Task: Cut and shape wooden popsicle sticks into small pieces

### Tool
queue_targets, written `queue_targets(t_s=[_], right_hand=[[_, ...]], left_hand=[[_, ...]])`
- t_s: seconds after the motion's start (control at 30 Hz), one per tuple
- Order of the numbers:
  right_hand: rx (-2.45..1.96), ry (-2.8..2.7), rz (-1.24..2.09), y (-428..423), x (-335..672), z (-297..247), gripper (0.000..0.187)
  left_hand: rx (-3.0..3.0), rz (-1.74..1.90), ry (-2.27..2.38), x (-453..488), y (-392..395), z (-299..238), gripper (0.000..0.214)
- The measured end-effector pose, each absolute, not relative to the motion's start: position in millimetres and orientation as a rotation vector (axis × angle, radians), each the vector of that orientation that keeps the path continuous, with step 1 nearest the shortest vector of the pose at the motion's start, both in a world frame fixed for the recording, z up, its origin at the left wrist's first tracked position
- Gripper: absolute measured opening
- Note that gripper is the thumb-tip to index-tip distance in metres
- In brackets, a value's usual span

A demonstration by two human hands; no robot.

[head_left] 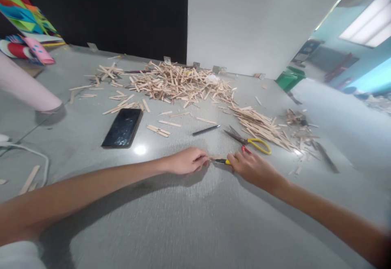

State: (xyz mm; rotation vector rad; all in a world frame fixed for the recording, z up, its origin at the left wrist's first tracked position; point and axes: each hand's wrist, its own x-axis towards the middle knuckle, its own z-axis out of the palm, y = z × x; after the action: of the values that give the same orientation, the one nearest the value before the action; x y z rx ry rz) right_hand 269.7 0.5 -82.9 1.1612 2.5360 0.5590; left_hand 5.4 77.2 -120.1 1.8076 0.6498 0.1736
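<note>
My left hand is closed in a pinch on a thin wooden craft stick, whose end pokes out to the right. Facing it, my right hand is wrapped round a yellow-handled tool with a narrow dark tip. That tip lies right by the stick; its exact kind is too small to make out, and my fingers cover most of the handle. Just beyond my right hand are open scissors with a yellow handle loop, and a red piece beside them. A dark pen-like tool lies beyond both hands.
A heap of craft sticks lies along the back panel, with a bundle spreading right. A phone rests at left, near a pink cylinder and a white cable. Scraps and a metal strip lie at right.
</note>
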Motion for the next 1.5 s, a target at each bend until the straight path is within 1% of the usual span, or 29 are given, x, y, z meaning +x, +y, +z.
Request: queue_targets(t_s=[0.07, 0.17, 0.27, 0.4, 0.5, 0.67, 0.77, 0.93, 1.17, 1.37, 1.5], right_hand=[[1.164, 2.532, 0.634, -4, 267, -81, 0.022], [1.126, 2.530, 0.782, -12, 258, -77, 0.025], [1.085, 2.502, 0.922, -14, 252, -75, 0.026], [1.095, 2.488, 0.976, -6, 258, -75, 0.025], [1.068, 2.495, 0.996, -3, 261, -75, 0.023], [1.057, 2.475, 1.058, -13, 249, -75, 0.023], [1.032, 2.476, 1.076, -12, 248, -77, 0.021], [0.985, 2.508, 1.037, 4, 259, -82, 0.022], [1.166, 2.357, 1.034, -23, 227, -71, 0.020], [1.048, 2.455, 0.938, 0, 242, -77, 0.024], [1.147, 2.382, 0.968, -12, 231, -79, 0.023]], left_hand=[[1.792, 0.153, 0.602, 4, 78, -119, 0.026], [1.788, 0.109, 0.524, 1, 81, -117, 0.034], [1.791, 0.047, 0.462, -3, 87, -115, 0.037], [1.786, -0.039, 0.439, -5, 92, -112, 0.044], [1.804, -0.039, 0.427, -4, 91, -110, 0.038], [1.897, 0.050, 0.353, -2, 90, -114, 0.018], [1.937, 0.082, 0.300, -3, 91, -120, 0.015], [1.976, 0.139, 0.277, -3, 92, -127, 0.025], [2.011, 0.185, 0.236, -3, 91, -125, 0.014], [2.035, 0.217, 0.295, -1, 90, -125, 0.014], [2.074, 0.319, 0.313, -1, 90, -125, 0.013]])
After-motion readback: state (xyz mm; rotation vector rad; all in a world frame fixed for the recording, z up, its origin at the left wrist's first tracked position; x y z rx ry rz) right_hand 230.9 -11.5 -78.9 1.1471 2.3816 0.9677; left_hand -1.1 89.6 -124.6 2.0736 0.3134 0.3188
